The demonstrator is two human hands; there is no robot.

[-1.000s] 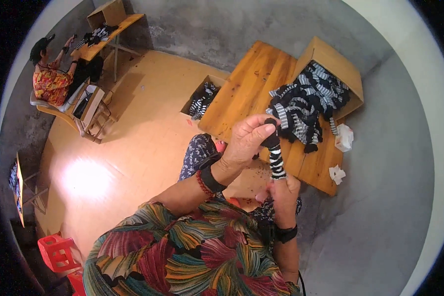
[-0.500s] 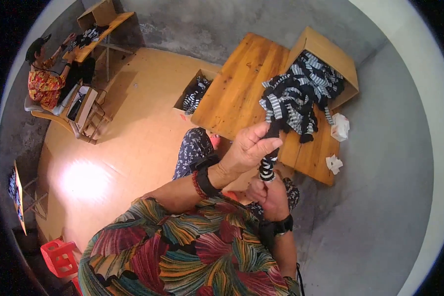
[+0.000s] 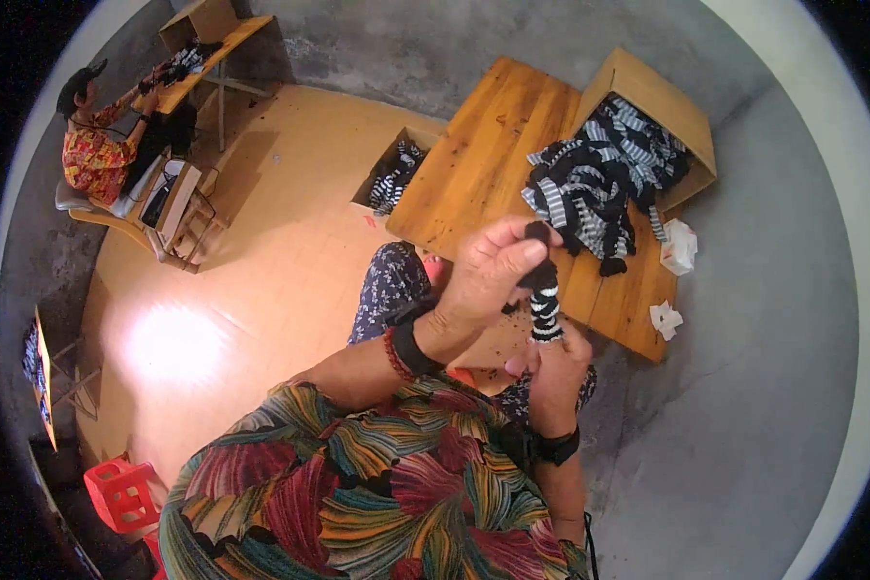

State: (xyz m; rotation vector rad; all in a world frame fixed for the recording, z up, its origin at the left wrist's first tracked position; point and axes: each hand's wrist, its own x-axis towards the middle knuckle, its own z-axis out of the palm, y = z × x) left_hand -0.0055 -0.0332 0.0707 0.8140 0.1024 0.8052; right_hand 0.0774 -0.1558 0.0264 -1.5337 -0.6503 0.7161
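A black knit piece with white stripes, which looks like a sock (image 3: 545,314), stretches upright between my hands in front of the table's near edge. My left hand (image 3: 491,271) pinches its black upper end between thumb and fingers. Just below, my right hand (image 3: 558,375) is at the striped cuff; its fingers are partly hidden, and I cannot tell whether some are inside the knit. Beyond my hands, a heap of similar black and grey-striped socks (image 3: 590,188) spills onto the wooden table (image 3: 474,145).
The heap comes from a tipped cardboard box (image 3: 691,130). White crumpled paper (image 3: 665,319) and a white packet (image 3: 679,247) lie at the table's right edge. Another open box (image 3: 369,184) holds striped knits. A co-worker (image 3: 101,159) sits far left; a red stool (image 3: 121,495) stands lower left.
Both hands and the sock have shifted slightly right in the picture. The black end, previously stretched up past my left thumb, now looks shorter and bunched at my fingertips.
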